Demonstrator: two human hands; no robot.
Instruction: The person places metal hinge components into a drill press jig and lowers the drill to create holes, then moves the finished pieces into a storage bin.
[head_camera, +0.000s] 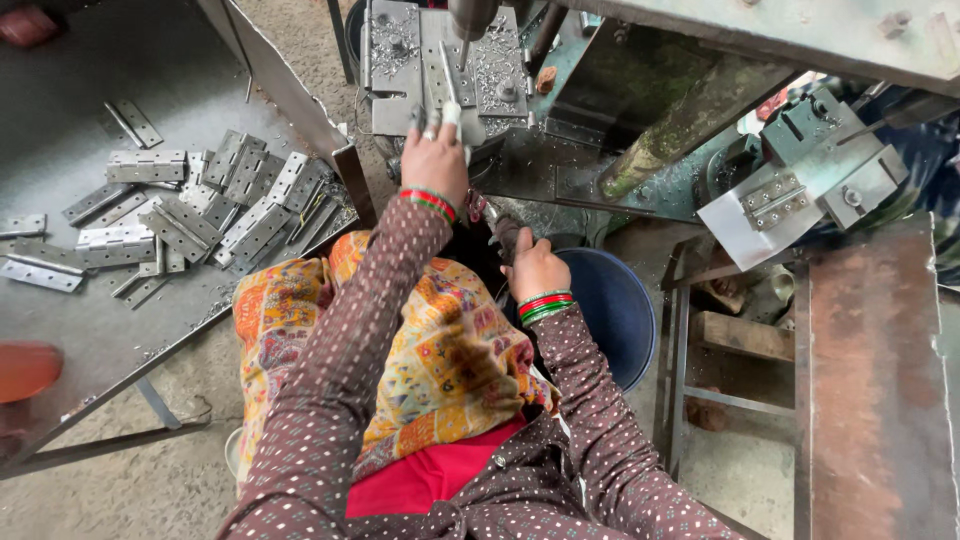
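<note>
Hinge plate (448, 82) — narrow strip of grey steel, standing on the drill bed (400, 85) directly under the drill bit (464, 45), its long axis running away from me, up the picture. My left hand (435, 160) is the nearer hand by far: it reaches forward from my lap and pinches the near end of the strip, fingertips (450, 112) closed on it, one of them wrapped in pale tape, a ring on another. The strip therefore lies straight ahead of that hand, in line with the forearm. My right hand (535, 268) sits lower and closer to my body, curled shut around a dark lever handle (503, 232) just beside my knee; it is well apart from the strip. Metal swarf (495, 65) is scattered over the bed around the workpiece. Stock of finished or waiting hinges (190, 205) — a loose heap of grey leaves with rows of holes — lies on the sheet-metal tray (60, 120) to my left, well apart from both hands. Blue bucket (615, 310) stands on the floor by my right wrist. Second jig with a hinge (775, 198) clamped on it sits at the right, beyond a rusty bench (870, 380). Red and green bangles (430, 200) on both wrists.
</note>
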